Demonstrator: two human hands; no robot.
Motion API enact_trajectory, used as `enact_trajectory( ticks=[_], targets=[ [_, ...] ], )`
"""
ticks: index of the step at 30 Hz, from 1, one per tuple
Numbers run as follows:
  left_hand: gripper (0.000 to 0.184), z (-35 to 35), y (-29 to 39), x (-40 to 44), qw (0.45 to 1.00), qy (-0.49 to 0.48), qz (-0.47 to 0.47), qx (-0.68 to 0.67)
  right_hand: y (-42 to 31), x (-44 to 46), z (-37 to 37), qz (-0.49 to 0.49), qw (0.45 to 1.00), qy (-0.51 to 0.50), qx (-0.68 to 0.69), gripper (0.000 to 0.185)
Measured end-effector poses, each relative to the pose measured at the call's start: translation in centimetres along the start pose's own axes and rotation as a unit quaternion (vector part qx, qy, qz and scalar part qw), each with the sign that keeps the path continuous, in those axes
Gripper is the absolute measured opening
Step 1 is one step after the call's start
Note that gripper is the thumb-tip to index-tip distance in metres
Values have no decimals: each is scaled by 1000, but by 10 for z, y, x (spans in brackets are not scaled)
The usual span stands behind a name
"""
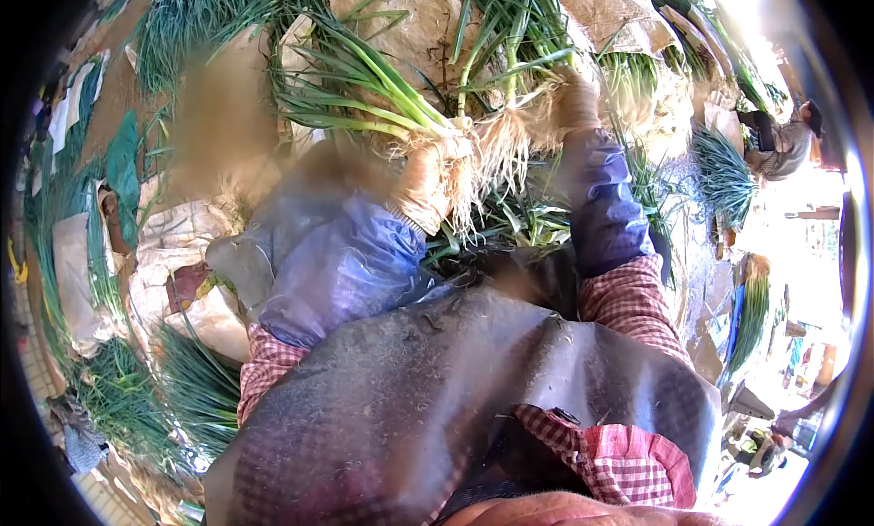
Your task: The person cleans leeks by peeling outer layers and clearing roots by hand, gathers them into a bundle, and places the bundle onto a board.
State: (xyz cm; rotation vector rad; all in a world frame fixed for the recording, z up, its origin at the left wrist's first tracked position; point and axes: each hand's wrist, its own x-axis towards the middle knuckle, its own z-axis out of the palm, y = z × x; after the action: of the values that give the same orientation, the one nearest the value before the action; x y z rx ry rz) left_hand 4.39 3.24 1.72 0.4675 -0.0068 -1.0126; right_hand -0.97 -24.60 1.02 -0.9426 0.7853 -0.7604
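My left hand point(426, 175), in a pale glove, is closed around a bunch of green onions point(387, 93). Their leaves fan out to the upper left, and the stringy white roots hang beside the glove. My right hand point(575, 98), gloved too, is farther up on the right, its fingers closed on more green onions point(514, 48) that stand with leaves up. A tangle of pale roots point(503, 143) lies between the two hands. Its fingertips are partly hidden by leaves. Blue plastic sleeves cover both forearms.
Sacking point(391, 30) lies under the onions ahead. A large heap of green onions point(196, 34) is at the upper left, and more bunches point(196, 380) lie at the lower left. Another person point(785, 148) sits at the far right near an onion bunch point(724, 175). A dark plastic apron point(437, 380) covers my lap.
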Motion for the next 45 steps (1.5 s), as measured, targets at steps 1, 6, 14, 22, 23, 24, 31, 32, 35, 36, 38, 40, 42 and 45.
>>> enact_trajectory(
  ticks=[1,6,14,22,23,24,31,32,35,36,38,40,42,45],
  targets=[
    [31,-2,1,-1,1000,-15,-7,-16,-5,7,-7,-46,998,15,-42,18],
    [34,0,9,-8,999,-24,0,-41,-46,14,-39,-193,573,224,-764,49],
    [34,4,-7,-5,997,-45,-45,-53,0,-103,52,203,913,-212,-282,49],
    [27,-7,-26,-9,997,23,-45,61,21,-120,79,-153,897,-187,-369,18],
    [27,-13,-31,-5,996,34,-38,75,18,-120,77,-171,891,-182,-380,18],
    [27,-9,-27,-9,996,17,-50,68,12,-120,76,-175,890,-179,-381,18],
    [28,-3,-13,-20,986,-90,-139,-20,61,2,0,-147,948,-239,152,25],
    [29,-5,-13,-19,984,-98,-146,-17,49,-10,11,-64,957,-273,73,33],
    [31,-4,-11,-21,976,-124,-174,-37,22,-52,42,-174,898,-325,-239,50],
    [32,-3,-10,-23,968,-145,-197,-58,21,-59,49,-161,901,-351,-197,53],
    [32,-2,-9,-25,964,-164,-191,-82,24,-56,50,78,899,-406,147,51],
    [32,5,-4,-28,964,-175,-170,-107,29,-52,45,63,911,-406,46,45],
    [30,6,1,-27,965,-190,-149,-100,27,-56,34,164,884,-418,128,39],
    [27,5,5,-26,966,-196,-120,-116,12,-88,33,112,926,-361,-27,33]
  ],
)
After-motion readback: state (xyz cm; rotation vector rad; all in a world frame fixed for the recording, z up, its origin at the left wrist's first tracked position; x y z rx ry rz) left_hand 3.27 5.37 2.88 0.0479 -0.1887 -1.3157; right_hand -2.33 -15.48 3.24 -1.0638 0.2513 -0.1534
